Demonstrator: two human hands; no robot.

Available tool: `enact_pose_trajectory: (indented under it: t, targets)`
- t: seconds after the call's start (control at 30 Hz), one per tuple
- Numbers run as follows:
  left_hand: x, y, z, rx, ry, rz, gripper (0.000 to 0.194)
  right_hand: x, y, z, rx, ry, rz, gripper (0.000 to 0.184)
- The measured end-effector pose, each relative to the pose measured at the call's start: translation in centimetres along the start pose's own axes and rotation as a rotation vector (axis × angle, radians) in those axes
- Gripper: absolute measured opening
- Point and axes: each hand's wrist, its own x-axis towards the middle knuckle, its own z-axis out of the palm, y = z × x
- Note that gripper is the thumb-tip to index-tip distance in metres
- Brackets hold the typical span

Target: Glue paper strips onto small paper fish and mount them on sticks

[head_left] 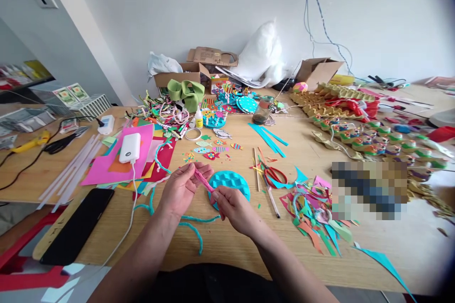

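A pink twisted strand (204, 180), whose material I cannot make out, stretches between my two hands above the table. My left hand (185, 184) holds its upper end under the thumb, palm partly turned up. The lower end is pinched in the fingers of my right hand (229, 206). Just behind my right hand lies a round turquoise piece (232, 181) with raised bumps, partly covered by the fingers. Fuzzy turquoise cords (194, 232) lie near my left wrist. Beyond the hands, several patterned paper fish (212, 155) rest on the wood.
Right of the hands are red-handled scissors (275, 176), a pen (273, 201) and a heap of paper scraps (316, 208). A white power bank (130, 147) with a cable and a black phone (76, 227) lie left. Glue (199, 118) and a glass jar (262, 111) stand farther back.
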Motion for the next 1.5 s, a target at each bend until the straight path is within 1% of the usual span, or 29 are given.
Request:
enact_pose_trajectory:
  t: [0.17, 0.3, 0.43, 0.57, 0.7, 0.77, 0.87, 0.97, 1.03, 1.13, 1.23, 1.37, 1.5]
  targets:
    - [0.2, -0.3, 0.0, -0.008, 0.029, 0.027, 0.008, 0.0, 0.4, 0.2, 0.015, -0.031, -0.026, 0.034]
    - [0.3, -0.4, 0.1, -0.015, 0.035, 0.030, 0.008, 0.0, 0.7, 0.3, 0.001, 0.021, -0.037, 0.036]
    - [0.3, -0.4, 0.4, -0.005, 0.000, -0.010, 0.013, 0.1, 0.7, 0.3, 0.013, 0.072, -0.032, 0.037]
    - [0.5, -0.2, 0.6, -0.005, -0.034, -0.026, 0.017, 0.3, 0.5, 0.1, 0.028, 0.093, -0.015, 0.038]
    - [0.6, -0.2, 0.6, -0.035, -0.046, -0.073, 0.022, 0.7, 0.4, 0.1, 0.013, 0.122, -0.007, 0.038]
    - [0.6, -0.3, 0.6, -0.047, -0.040, -0.074, 0.019, 0.8, 0.4, 0.1, 0.007, 0.125, -0.012, 0.038]
    - [0.5, -0.4, 0.5, -0.052, -0.030, -0.044, 0.014, 0.9, 0.4, 0.3, 0.013, 0.118, 0.003, 0.038]
    - [0.3, -0.4, 0.6, -0.019, -0.037, -0.037, 0.020, 1.0, 0.7, 0.4, 0.035, 0.100, 0.021, 0.039]
    - [0.2, -0.4, 0.6, 0.002, -0.063, -0.032, 0.023, 1.1, 1.0, 0.4, 0.041, 0.074, 0.029, 0.040]
    - [0.2, -0.3, 0.4, 0.032, -0.115, -0.013, 0.023, 1.2, 1.4, 0.3, 0.034, 0.029, 0.042, 0.041]
    - [0.2, -0.2, 0.1, 0.063, -0.142, 0.005, 0.024, 1.1, 1.5, 0.3, 0.028, 0.008, 0.058, 0.042]
    - [0.2, -0.3, 0.1, 0.013, -0.149, 0.008, 0.018, 1.1, 1.4, 0.2, 0.025, 0.002, 0.059, 0.043]
    - [0.2, -0.6, 0.4, -0.091, -0.122, -0.011, 0.014, 1.3, 1.8, 0.6, 0.055, -0.005, 0.070, 0.043]
